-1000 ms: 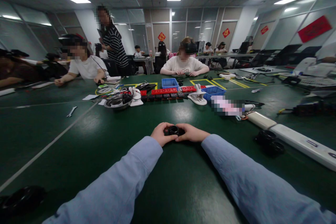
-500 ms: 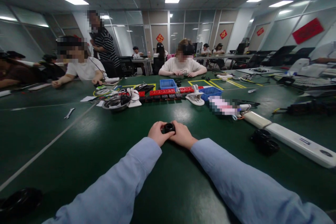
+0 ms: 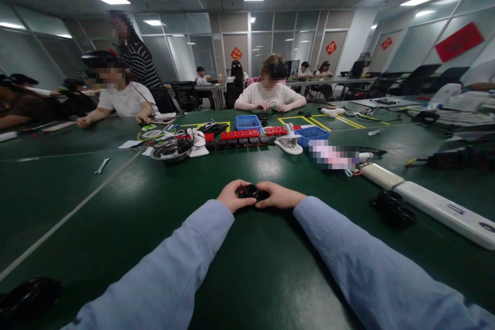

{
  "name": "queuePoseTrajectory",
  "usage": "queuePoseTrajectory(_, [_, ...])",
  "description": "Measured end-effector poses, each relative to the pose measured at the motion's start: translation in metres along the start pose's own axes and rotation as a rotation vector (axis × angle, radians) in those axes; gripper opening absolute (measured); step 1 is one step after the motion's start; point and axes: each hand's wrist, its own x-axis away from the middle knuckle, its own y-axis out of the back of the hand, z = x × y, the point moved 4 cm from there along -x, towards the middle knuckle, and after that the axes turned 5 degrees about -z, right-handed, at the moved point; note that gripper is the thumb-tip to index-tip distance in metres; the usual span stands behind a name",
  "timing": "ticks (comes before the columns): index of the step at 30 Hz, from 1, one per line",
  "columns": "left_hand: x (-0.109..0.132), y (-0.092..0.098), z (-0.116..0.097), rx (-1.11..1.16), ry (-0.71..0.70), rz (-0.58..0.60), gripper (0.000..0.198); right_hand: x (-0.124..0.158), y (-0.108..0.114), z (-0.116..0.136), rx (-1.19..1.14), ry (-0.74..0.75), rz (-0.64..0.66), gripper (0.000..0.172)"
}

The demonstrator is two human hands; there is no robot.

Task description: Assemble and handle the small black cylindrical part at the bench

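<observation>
A small black ring-shaped part (image 3: 251, 191) with a round opening on top sits between my hands, low over the green table. I cannot make out its exact kind. My left hand (image 3: 233, 197) is closed around its left side, thumb at the front. From the right, my right hand (image 3: 279, 195) curls its thumb and fingers about the part's other side, with a dark gap under the palm. Two similar black round parts (image 3: 393, 207) lie to the right, and another larger-looking black ring (image 3: 30, 299) is at the lower left.
A long white case (image 3: 448, 211) lies on the right. Farther off are a metal bowl with cables (image 3: 172, 150), a red-and-black power strip row (image 3: 243, 139), a white clamp (image 3: 289, 142) and blue baskets (image 3: 312, 136). A wrench (image 3: 102, 165) lies left. People sit across the table.
My right hand has shifted a little to the right and turned flatter, with more of the black part showing. My left hand stays on the part.
</observation>
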Motion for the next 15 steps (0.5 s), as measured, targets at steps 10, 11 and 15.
queuePoseTrajectory(10, [-0.0007, 0.0005, 0.003, -0.045, -0.019, -0.003, 0.041, 0.0001, -0.0006, -0.0039, -0.035, -0.028, -0.012, 0.032])
queuePoseTrajectory(11, [-0.0005, 0.0004, 0.002, -0.043, -0.018, -0.005, 0.04, 0.0, -0.0008, -0.0044, -0.038, -0.033, -0.013, 0.031])
queuePoseTrajectory(15, [0.0007, 0.0001, -0.0017, -0.04, -0.003, -0.014, 0.038, -0.0005, -0.0018, -0.0062, -0.069, -0.053, -0.018, 0.03])
